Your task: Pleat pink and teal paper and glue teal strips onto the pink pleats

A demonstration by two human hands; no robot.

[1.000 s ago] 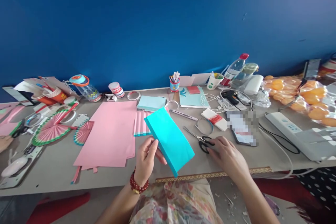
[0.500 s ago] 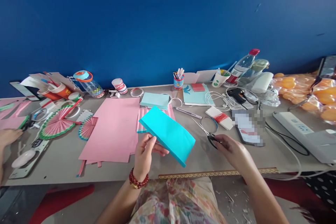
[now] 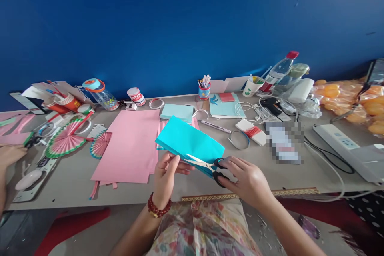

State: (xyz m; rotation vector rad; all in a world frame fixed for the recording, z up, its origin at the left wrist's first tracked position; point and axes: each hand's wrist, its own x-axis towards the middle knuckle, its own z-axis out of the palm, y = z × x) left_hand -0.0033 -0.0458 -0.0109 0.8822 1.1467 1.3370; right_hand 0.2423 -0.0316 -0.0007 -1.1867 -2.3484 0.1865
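Observation:
A folded sheet of bright turquoise paper [image 3: 192, 138] is held up above the table's front part, tilted down to the right. My left hand [image 3: 168, 172] pinches its lower left edge between thumb and fingers; a red bead bracelet is on that wrist. In my right hand [image 3: 247, 178] is a pair of scissors [image 3: 207, 164] with black handles, thumb and fingers in the loops. The blades are parted slightly and lie over the paper's lower folded edge, pointing left towards my left fingers. Whether they have cut into it I cannot tell.
Large pink paper sheets [image 3: 129, 144] lie left of my hands, beside pleated paper fans [image 3: 67, 138]. Another person's hand [image 3: 12, 155] is at the far left. To the right are a phone [image 3: 283, 144], a glue gun [image 3: 271, 106] and a power strip [image 3: 345, 150].
My right hand has moved left, bringing the scissors off the table area by the wire ring to the turquoise paper's lower edge. My left hand still holds the paper, nearly in place.

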